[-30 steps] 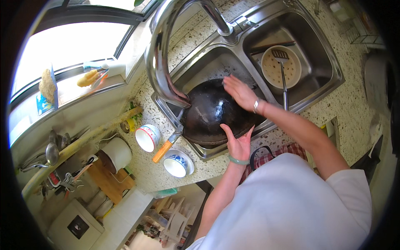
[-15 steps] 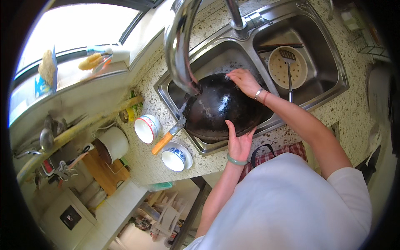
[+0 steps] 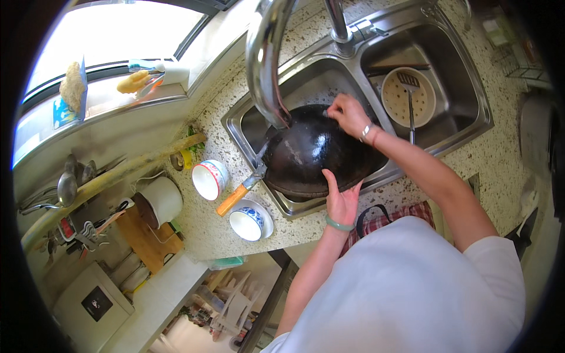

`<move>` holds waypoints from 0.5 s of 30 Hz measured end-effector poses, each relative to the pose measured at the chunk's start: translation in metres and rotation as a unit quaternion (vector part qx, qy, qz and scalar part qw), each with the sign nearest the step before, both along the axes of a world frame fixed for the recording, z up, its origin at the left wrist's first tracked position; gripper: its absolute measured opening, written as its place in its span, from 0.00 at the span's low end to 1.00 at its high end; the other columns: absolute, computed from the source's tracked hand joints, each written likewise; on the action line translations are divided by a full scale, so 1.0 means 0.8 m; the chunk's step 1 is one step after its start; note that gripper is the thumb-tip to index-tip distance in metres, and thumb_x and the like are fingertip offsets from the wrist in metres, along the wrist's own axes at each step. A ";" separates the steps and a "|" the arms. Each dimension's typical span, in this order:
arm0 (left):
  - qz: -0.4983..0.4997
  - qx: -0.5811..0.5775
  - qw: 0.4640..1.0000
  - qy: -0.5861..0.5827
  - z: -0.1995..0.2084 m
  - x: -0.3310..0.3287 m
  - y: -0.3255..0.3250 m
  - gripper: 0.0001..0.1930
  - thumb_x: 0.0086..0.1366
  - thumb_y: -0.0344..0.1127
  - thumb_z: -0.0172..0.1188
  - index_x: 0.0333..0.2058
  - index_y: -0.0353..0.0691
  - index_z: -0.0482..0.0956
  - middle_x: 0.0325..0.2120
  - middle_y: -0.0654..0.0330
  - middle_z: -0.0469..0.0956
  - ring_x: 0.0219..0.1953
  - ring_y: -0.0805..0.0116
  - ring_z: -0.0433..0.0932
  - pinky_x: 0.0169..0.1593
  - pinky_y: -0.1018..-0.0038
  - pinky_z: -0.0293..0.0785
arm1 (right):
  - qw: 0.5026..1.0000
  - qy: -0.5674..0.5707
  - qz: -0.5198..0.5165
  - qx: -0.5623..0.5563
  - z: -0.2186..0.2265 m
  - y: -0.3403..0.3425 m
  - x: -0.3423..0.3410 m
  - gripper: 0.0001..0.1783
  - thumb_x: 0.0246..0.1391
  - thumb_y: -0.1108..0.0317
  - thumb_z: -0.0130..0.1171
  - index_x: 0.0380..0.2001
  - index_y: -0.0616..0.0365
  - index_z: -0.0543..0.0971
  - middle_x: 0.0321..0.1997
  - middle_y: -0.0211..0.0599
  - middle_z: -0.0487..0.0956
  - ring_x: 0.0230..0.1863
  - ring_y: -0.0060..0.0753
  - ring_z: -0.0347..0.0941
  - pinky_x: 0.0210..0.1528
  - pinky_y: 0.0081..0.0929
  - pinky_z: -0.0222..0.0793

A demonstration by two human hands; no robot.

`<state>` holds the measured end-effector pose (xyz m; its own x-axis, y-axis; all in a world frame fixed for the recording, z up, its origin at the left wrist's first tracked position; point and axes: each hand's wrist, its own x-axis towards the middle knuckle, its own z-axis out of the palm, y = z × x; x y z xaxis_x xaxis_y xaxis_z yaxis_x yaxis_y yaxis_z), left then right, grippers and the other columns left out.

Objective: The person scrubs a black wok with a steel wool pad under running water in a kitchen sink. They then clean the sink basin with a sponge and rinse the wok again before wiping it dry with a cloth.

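A black wok (image 3: 306, 154) lies tilted over the left sink basin, its dark, wet outer bottom facing up. Its wooden handle (image 3: 233, 199) sticks out to the left past the sink edge. At the near rim my left hand (image 3: 342, 203) grips the wok, thumb on the outside and the other fingers partly hidden behind the rim. My right hand (image 3: 350, 116) is closed at the wok's far right side, with fingertips bunched against the dark surface. Whatever small thing is in those fingers is mostly hidden. The curved chrome faucet (image 3: 265, 70) hangs over the wok's left part.
In the right basin (image 3: 456, 100) sit a cream strainer bowl (image 3: 391, 106), a slotted turner (image 3: 410, 97) and chopsticks (image 3: 400, 66). A red-rimmed bowl (image 3: 207, 180) and a blue-patterned bowl (image 3: 246, 225) stand on the speckled counter (image 3: 282, 232), left of the sink near the wok handle.
My right hand has curled its fingers more and shifted slightly right over the wok. My left hand keeps its hold on the rim. The whole view has shifted a little.
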<state>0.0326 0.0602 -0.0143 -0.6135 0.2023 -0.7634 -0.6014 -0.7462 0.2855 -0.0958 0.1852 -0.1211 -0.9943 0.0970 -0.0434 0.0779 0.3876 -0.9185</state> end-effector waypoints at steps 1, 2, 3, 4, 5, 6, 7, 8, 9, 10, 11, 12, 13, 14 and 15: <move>0.008 -0.007 1.000 0.002 -0.002 0.004 0.001 0.35 0.65 0.59 0.47 0.61 0.41 0.59 0.60 0.59 0.64 0.62 0.61 0.62 0.67 0.61 0.56 | 1.000 0.012 0.009 -0.020 0.019 -0.005 0.014 0.05 0.42 0.72 0.63 0.20 0.59 0.76 0.29 0.41 0.74 0.38 0.46 0.69 0.42 0.36 0.66; 0.004 -0.023 1.000 -0.001 -0.005 0.008 0.000 0.35 0.65 0.60 0.47 0.62 0.42 0.59 0.60 0.59 0.64 0.63 0.62 0.61 0.67 0.60 0.56 | 0.997 0.053 0.035 -0.037 0.046 -0.010 0.032 0.04 0.42 0.73 0.63 0.20 0.59 0.76 0.29 0.40 0.74 0.37 0.44 0.69 0.41 0.35 0.65; 0.000 -0.020 1.000 -0.005 -0.010 0.011 -0.004 0.35 0.65 0.60 0.47 0.62 0.42 0.59 0.60 0.59 0.64 0.63 0.62 0.61 0.67 0.60 0.56 | 0.993 0.092 0.056 -0.052 0.071 -0.015 0.047 0.04 0.42 0.75 0.62 0.21 0.58 0.76 0.29 0.39 0.73 0.36 0.43 0.68 0.40 0.34 0.65; -0.006 -0.018 1.000 -0.011 -0.014 0.013 -0.009 0.34 0.65 0.60 0.46 0.62 0.42 0.59 0.60 0.60 0.64 0.62 0.62 0.61 0.67 0.60 0.56 | 0.991 0.100 0.068 -0.062 0.087 -0.022 0.059 0.04 0.42 0.75 0.62 0.21 0.58 0.76 0.28 0.38 0.73 0.36 0.42 0.68 0.40 0.33 0.65; -0.012 -0.016 1.000 -0.016 -0.016 0.016 -0.012 0.34 0.65 0.60 0.46 0.62 0.42 0.59 0.60 0.60 0.64 0.62 0.63 0.62 0.67 0.61 0.56 | 0.988 0.107 0.079 -0.072 0.094 -0.027 0.067 0.04 0.42 0.76 0.62 0.21 0.57 0.75 0.28 0.36 0.72 0.35 0.41 0.68 0.39 0.32 0.65; -0.005 -0.023 0.999 -0.026 -0.009 0.013 -0.009 0.34 0.65 0.60 0.46 0.61 0.41 0.60 0.60 0.60 0.64 0.62 0.63 0.62 0.66 0.61 0.57 | 0.988 0.107 0.089 -0.071 0.089 -0.025 0.063 0.04 0.43 0.74 0.62 0.23 0.58 0.76 0.28 0.38 0.73 0.36 0.43 0.68 0.40 0.34 0.65; -0.006 -0.019 1.000 -0.022 -0.008 0.011 -0.007 0.34 0.65 0.60 0.46 0.61 0.41 0.60 0.60 0.59 0.64 0.62 0.63 0.63 0.66 0.61 0.57 | 0.992 0.091 0.071 -0.053 0.075 -0.024 0.048 0.03 0.43 0.73 0.62 0.23 0.58 0.77 0.28 0.39 0.73 0.36 0.43 0.68 0.40 0.34 0.65; -0.007 -0.016 1.000 -0.017 -0.007 0.009 -0.005 0.34 0.65 0.59 0.46 0.61 0.40 0.60 0.60 0.59 0.64 0.62 0.62 0.63 0.66 0.61 0.57 | 0.995 0.075 0.053 -0.034 0.054 -0.022 0.025 0.03 0.43 0.73 0.61 0.23 0.58 0.77 0.28 0.39 0.74 0.37 0.44 0.69 0.41 0.35 0.66; -0.008 -0.016 1.000 -0.013 -0.006 0.010 -0.006 0.34 0.65 0.59 0.47 0.61 0.40 0.61 0.60 0.59 0.64 0.62 0.62 0.63 0.66 0.62 0.57 | 0.998 0.058 0.035 -0.019 0.033 -0.024 0.007 0.03 0.43 0.72 0.61 0.23 0.58 0.77 0.29 0.40 0.74 0.37 0.45 0.69 0.41 0.35 0.66; -0.008 -0.016 1.000 -0.013 -0.005 0.009 -0.006 0.34 0.65 0.59 0.46 0.61 0.40 0.61 0.60 0.59 0.65 0.62 0.62 0.63 0.66 0.61 0.57 | 0.999 0.030 0.027 -0.016 0.016 -0.024 -0.009 0.03 0.44 0.71 0.61 0.22 0.57 0.77 0.29 0.41 0.74 0.38 0.46 0.69 0.42 0.36 0.66; -0.007 -0.017 1.000 -0.013 -0.005 0.009 -0.008 0.34 0.65 0.59 0.46 0.60 0.39 0.61 0.60 0.59 0.65 0.62 0.61 0.63 0.66 0.61 0.57 | 1.000 0.003 0.021 -0.014 0.007 -0.025 -0.019 0.04 0.44 0.71 0.61 0.21 0.57 0.77 0.29 0.42 0.74 0.38 0.47 0.69 0.42 0.37 0.66; -0.002 -0.017 1.000 -0.012 -0.007 0.010 -0.009 0.34 0.65 0.59 0.46 0.60 0.39 0.61 0.60 0.58 0.65 0.61 0.61 0.63 0.66 0.61 0.57 | 1.000 0.021 0.017 -0.005 0.011 -0.033 -0.014 0.04 0.44 0.72 0.60 0.20 0.57 0.76 0.29 0.41 0.74 0.38 0.48 0.69 0.42 0.37 0.66; 0.003 -0.011 1.000 -0.014 -0.008 0.011 -0.007 0.34 0.65 0.59 0.46 0.60 0.39 0.61 0.60 0.58 0.65 0.61 0.61 0.63 0.66 0.61 0.57 | 0.999 0.032 0.020 -0.011 0.020 -0.033 -0.004 0.04 0.44 0.72 0.61 0.20 0.57 0.76 0.29 0.40 0.74 0.37 0.46 0.69 0.41 0.37 0.65; 0.001 -0.020 1.000 -0.013 -0.006 0.013 -0.007 0.34 0.66 0.60 0.44 0.60 0.39 0.61 0.59 0.58 0.66 0.61 0.61 0.64 0.66 0.61 0.58 | 0.997 0.065 0.049 -0.014 0.030 -0.031 0.013 0.04 0.44 0.72 0.61 0.20 0.56 0.76 0.29 0.39 0.73 0.37 0.45 0.68 0.40 0.36 0.64; 0.000 -0.023 1.000 -0.014 -0.009 0.012 -0.008 0.34 0.66 0.60 0.44 0.60 0.39 0.61 0.59 0.58 0.66 0.61 0.62 0.64 0.66 0.61 0.59 | 0.992 0.095 0.078 -0.017 0.051 -0.030 0.030 0.04 0.44 0.72 0.61 0.20 0.56 0.76 0.30 0.38 0.73 0.37 0.43 0.68 0.40 0.35 0.63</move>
